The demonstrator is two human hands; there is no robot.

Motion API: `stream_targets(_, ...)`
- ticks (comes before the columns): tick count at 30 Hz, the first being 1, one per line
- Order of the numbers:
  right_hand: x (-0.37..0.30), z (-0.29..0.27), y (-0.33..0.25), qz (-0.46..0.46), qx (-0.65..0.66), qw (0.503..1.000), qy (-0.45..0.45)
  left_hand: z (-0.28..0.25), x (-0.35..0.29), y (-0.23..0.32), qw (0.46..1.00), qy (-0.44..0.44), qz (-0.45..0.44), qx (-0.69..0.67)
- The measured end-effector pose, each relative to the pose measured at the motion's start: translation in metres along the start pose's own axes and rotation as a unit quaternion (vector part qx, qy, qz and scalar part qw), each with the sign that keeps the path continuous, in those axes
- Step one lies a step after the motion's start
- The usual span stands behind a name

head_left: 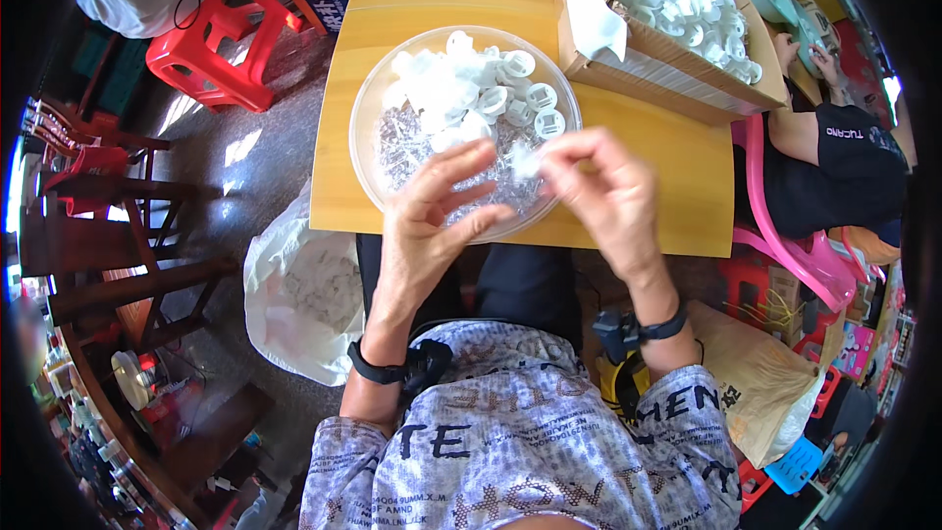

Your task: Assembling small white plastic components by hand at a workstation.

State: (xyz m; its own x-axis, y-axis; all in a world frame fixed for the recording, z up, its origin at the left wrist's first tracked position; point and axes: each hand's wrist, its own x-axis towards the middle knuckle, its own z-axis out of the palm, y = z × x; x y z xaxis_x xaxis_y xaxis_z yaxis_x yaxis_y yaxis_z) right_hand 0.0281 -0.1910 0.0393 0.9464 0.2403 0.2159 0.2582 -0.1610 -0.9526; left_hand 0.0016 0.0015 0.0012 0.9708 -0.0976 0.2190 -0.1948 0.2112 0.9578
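You work at a yellow wood-toned surface in a cluttered room, a red plastic stool on the floor ahead and to the left of your left hand. Nearer you on that side, a white sack sits on the floor. Beyond your right hand, a cardboard box brims with white plastic pieces; farther right, a person in dark clothing sits by a pink chair.

Both your forearms rise from the lower edge, dark bands at the wrists. Your left hand is spread over the near rim of a round clear tray, thumb and fingers apart, its palm turned inward. Your right hand bends in from the right, thumb and forefinger drawn close; you cannot tell whether they grip the small white piece just left of their tips. Blur hides that piece's long axis. Beyond both hands, white round fittings are heaped in the tray, several just beyond your right hand facing up.
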Motion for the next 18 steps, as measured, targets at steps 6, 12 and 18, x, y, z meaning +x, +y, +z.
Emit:
stream_targets(6, 0.08, -0.099, -0.023, -0.162, -0.187, 0.929, 0.276, -0.014, 0.023, 0.006, 0.913, 0.076, 0.012, 0.4)
stream_targets(12, 0.163, -0.199, 0.007, -0.259, 0.072, 0.897, 0.35, 0.004, 0.041, 0.001, 0.85, 0.064, 0.058, 0.52)
stream_targets(18, 0.067, -0.046, -0.01, -0.141, -0.249, 0.952, 0.113, -0.008, 0.037, -0.007, 0.855, 0.055, 0.078, 0.51)
